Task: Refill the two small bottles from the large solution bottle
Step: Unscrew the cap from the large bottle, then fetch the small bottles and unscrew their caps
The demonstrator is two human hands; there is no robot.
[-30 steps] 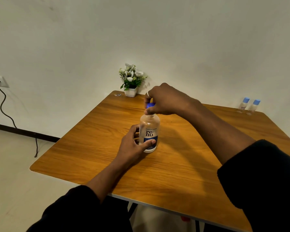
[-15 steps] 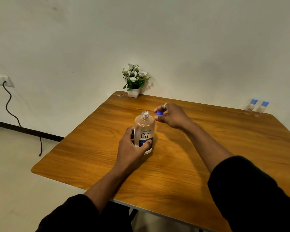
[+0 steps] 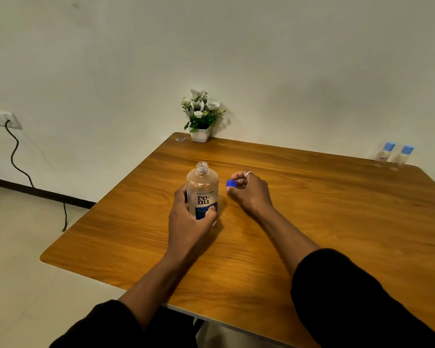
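Note:
The large clear solution bottle (image 3: 202, 189) with a blue and white label stands upright near the middle of the wooden table (image 3: 312, 222), its neck uncapped. My left hand (image 3: 187, 223) grips its lower body. Just to the right, my right hand (image 3: 250, 190) rests low over the table and pinches the blue cap (image 3: 231, 183) in its fingertips. Two small clear bottles with light blue caps, one (image 3: 385, 152) beside the other (image 3: 404, 155), stand at the far right corner, out of reach of both hands.
A small white pot of white flowers (image 3: 201, 116) sits at the table's far left corner against the wall. A wall socket (image 3: 0, 119) with a black cable hangs at the left. The floor lies beyond the table's left edge.
My right hand has taken the blue cap off the bottle's neck and moved it right and down toward the table. My left hand still holds the bottle.

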